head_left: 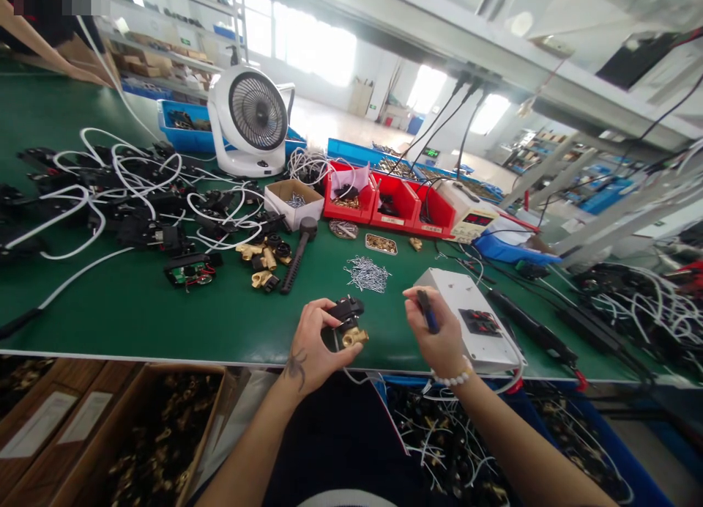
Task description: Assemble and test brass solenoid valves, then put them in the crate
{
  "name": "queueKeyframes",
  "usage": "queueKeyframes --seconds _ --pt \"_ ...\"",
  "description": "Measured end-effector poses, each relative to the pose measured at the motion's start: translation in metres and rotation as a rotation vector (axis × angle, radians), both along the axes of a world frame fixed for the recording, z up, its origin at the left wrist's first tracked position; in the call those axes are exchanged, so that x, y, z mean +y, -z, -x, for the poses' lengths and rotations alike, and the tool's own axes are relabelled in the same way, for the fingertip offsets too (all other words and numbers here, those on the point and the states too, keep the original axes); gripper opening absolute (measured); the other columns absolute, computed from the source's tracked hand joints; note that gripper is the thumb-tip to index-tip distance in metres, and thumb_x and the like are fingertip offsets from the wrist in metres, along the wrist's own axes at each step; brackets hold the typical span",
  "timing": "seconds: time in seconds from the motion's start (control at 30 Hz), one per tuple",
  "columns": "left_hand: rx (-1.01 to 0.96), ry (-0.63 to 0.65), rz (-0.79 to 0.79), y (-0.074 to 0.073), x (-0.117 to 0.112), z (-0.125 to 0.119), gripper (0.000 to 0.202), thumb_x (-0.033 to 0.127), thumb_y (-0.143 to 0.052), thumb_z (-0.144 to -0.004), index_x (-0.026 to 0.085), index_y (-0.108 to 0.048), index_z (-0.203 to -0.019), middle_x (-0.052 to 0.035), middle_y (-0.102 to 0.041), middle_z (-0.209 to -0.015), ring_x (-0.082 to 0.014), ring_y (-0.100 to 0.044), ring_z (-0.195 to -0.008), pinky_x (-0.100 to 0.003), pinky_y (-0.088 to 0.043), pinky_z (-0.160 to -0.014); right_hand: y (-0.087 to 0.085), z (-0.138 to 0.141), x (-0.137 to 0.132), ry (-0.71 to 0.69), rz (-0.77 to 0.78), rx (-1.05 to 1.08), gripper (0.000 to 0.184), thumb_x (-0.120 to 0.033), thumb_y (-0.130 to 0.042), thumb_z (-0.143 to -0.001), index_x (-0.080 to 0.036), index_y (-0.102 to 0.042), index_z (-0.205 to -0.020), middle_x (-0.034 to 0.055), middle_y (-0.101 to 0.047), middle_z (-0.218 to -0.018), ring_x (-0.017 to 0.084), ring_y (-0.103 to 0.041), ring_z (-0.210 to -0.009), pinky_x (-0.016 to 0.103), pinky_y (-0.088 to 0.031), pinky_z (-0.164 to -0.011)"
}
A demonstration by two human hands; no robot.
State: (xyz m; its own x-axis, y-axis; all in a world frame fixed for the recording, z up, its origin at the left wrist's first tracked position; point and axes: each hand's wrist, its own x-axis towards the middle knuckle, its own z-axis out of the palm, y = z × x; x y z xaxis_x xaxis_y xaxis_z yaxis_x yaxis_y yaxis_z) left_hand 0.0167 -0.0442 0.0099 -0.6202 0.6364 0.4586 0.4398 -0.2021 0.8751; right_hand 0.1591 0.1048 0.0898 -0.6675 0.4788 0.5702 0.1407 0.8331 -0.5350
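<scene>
Held a black plastic and golden brass valve assembly [351,321], lower centre of the frame, pinched between thumb and fingers of the left hand [313,347]; clasped a slim dark-and-blue pen-like tool [427,312] in the curled right hand [439,337], right of centre, beside a flat white box-shaped unit [479,346].

There are the wearer's two hands [314,346], three red bins [378,216], one fan [257,111] and one mallet [298,256].
</scene>
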Motion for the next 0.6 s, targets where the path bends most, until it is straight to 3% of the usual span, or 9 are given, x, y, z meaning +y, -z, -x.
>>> queueKeyframes --seconds 0.1,0.17,0.3,0.47,0.6 --pt "-0.015 0.008 0.003 0.0 -0.001 0.0 0.036 0.028 -0.08 -0.067 0.021 -0.051 -0.087 -0.0102 -0.055 -0.116 -0.0283 -0.058 -0.112 -0.054 -0.05 -0.097 0.004 -0.004 -0.004 -0.044 -0.183 -0.289 0.021 -0.011 -0.051 -0.081 -0.021 -0.063 -0.095 0.0034 -0.061 -0.08 0.018 -0.058 -0.069 0.028 -0.046 -0.062" --pt "-0.022 0.01 0.007 0.0 -0.001 0.001 0.036 0.029 -0.08 -0.067 0.021 -0.051 -0.086 -0.0104 -0.055 -0.116 -0.0285 -0.058 -0.112 -0.055 -0.05 -0.097 0.003 -0.004 -0.007 -0.073 -0.206 -0.412 0.022 -0.009 -0.05 -0.08 -0.021 -0.063 -0.094 0.0028 -0.061 -0.078 0.017 -0.056 -0.066 0.027 -0.044 -0.061" --pt "-0.029 0.002 0.029 0.0 0.0 0.001 0.036 0.03 -0.079 -0.067 0.02 -0.051 -0.086 -0.0108 -0.056 -0.116 -0.0283 -0.059 -0.112 -0.054 -0.052 -0.095 -0.001 -0.003 -0.008 0.083 -0.132 -0.174 0.018 -0.013 -0.048 -0.086 -0.021 -0.057 -0.099 0.0037 -0.061 -0.085 0.017 -0.058 -0.071 0.027 -0.047 -0.066" --pt "-0.031 -0.005 0.043 -0.003 -0.002 0.005 0.034 0.034 -0.079 -0.066 0.02 -0.052 -0.083 -0.0113 -0.057 -0.114 -0.0287 -0.059 -0.111 -0.048 -0.057 -0.087 -0.002 0.002 -0.001 -0.031 -0.253 -0.61 0.023 -0.005 -0.052 -0.078 -0.02 -0.062 -0.094 0.0048 -0.062 -0.082 0.018 -0.058 -0.07 0.027 -0.044 -0.063" --pt "-0.017 0.024 0.053 0.003 -0.013 0.003 0.036 0.045 -0.078 -0.069 0.02 -0.056 -0.081 -0.0107 -0.057 -0.112 -0.0297 -0.061 -0.107 -0.046 -0.06 -0.08 -0.01 0.001 -0.011 0.109 -0.237 -0.383 0.024 -0.009 -0.049 -0.086 -0.017 -0.06 -0.105 0.0071 -0.062 -0.092 0.019 -0.061 -0.082 0.028 -0.048 -0.073"
